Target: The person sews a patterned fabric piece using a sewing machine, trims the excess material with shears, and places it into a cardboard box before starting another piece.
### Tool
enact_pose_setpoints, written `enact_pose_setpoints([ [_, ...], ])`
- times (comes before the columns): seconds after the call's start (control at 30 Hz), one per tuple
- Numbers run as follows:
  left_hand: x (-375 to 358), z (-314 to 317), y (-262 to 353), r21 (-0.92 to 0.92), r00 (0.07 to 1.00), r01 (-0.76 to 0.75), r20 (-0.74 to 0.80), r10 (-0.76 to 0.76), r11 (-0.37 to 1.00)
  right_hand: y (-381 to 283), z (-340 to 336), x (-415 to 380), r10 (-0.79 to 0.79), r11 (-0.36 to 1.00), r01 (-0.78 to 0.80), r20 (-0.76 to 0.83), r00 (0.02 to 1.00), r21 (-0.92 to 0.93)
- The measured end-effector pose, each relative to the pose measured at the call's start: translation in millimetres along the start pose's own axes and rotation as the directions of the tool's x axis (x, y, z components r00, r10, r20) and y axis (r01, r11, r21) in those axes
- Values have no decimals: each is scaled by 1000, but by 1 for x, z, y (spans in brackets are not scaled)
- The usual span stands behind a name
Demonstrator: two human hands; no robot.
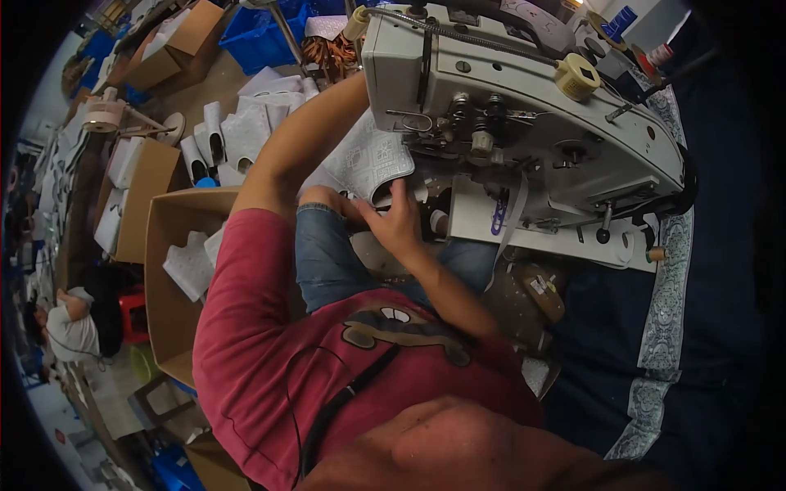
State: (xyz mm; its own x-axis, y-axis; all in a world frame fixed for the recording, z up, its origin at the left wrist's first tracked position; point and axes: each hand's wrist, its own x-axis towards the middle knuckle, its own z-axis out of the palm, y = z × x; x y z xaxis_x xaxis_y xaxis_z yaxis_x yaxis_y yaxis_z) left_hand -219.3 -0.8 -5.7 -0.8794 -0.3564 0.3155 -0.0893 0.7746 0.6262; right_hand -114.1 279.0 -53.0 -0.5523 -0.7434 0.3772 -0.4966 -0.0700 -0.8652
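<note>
My right hand [397,222] is below the sewing machine's head, thumb and index finger spread apart. Its index fingertip touches the lower edge of a white patterned fabric piece [372,157], which curls there. I cannot make out a grip on it. My left forearm [323,127] reaches up over the fabric and passes behind the white sewing machine [524,106], which hides my left hand. The needle area is in shadow beside the fabric.
An open cardboard box [176,327] with white pieces stands at my left. More white pieces [246,135] lie beyond my left arm. A patterned strip [663,311] runs over dark blue cloth [598,327] at right. A seated person [72,327] is at far left.
</note>
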Motion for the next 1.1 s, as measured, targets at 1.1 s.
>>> enact_pose_setpoints([
  [1.1, -132, -66, 71, 23, 866, 174, 472, -164, 985, 24, -57, 28, 86, 346, -521, 526, 846, 780],
])
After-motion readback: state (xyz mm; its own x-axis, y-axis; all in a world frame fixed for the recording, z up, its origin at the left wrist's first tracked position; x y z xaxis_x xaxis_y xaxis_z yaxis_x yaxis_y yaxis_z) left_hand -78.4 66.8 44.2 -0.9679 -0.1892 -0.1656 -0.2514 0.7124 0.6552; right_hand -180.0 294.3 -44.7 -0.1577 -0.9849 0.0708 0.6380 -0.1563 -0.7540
